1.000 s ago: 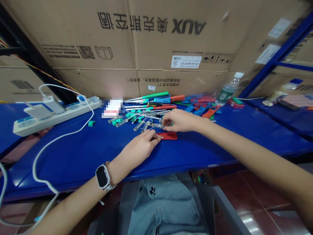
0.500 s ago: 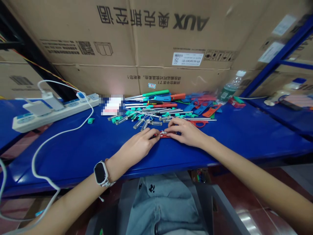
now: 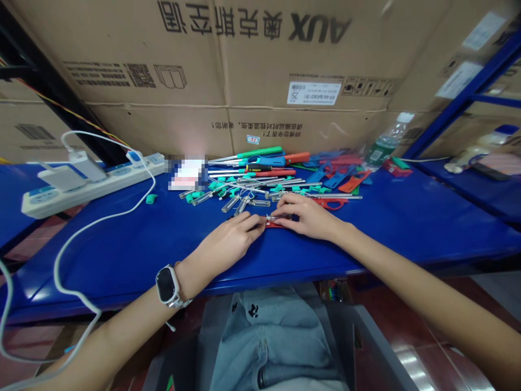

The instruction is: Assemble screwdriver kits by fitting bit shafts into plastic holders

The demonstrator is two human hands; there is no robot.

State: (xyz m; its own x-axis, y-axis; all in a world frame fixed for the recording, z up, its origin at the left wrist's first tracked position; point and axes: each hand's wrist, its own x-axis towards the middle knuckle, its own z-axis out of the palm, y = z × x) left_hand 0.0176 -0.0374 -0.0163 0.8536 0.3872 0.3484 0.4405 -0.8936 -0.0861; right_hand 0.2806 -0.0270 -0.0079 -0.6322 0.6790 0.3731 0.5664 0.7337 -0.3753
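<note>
A red plastic lighter handle shell (image 3: 275,224) lies near the table's front, with small pale and metallic parts in it. My left hand (image 3: 234,236) is closed at the shell's left end, thumb and fingers pinched around it. At the right end, the fingers and thumb of my right hand (image 3: 307,217) are closed on the shell and the parts in it. My fingers hide much of the piece. Just beyond my hands lie several clear lighter fuel tanks (image 3: 230,203) with green pieces and thin wires. A red handle with a trigger loop (image 3: 336,204) rests beyond my right hand.
Behind the pile lie a black-and-yellow screwdriver (image 3: 259,167), metal lighter tubes (image 3: 285,180) and blue handle shells (image 3: 319,175). A plastic bottle (image 3: 380,149) stands at the back right. At left are a power strip (image 3: 97,184) and a trailing white cable (image 3: 81,233). Cardboard boxes (image 3: 252,60) wall the back.
Both hands stay at the red shell with small finger shifts. My right fingers have moved slightly left over it, and a clear or metallic part now shows by the right fingertips.
</note>
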